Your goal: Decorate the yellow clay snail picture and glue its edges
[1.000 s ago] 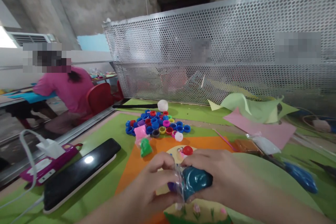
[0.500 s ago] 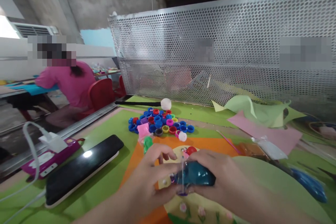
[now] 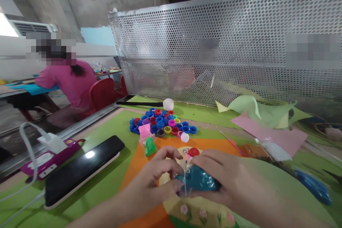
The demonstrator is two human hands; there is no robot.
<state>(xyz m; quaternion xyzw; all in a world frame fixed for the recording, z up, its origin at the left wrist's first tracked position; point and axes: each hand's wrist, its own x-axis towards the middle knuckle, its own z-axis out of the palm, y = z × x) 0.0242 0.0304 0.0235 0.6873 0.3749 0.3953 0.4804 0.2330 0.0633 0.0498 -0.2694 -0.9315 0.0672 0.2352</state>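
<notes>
Glistening teal clay (image 3: 199, 181) in clear wrap

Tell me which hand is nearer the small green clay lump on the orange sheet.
Left. The left hand lies just below-right of the green clay lump; the right hand sits farther right, gripping the teal clay packet.

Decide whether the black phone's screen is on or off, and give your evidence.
Off, apparently: the phone lies face up, its screen black except for one reflected spot of light.
</notes>
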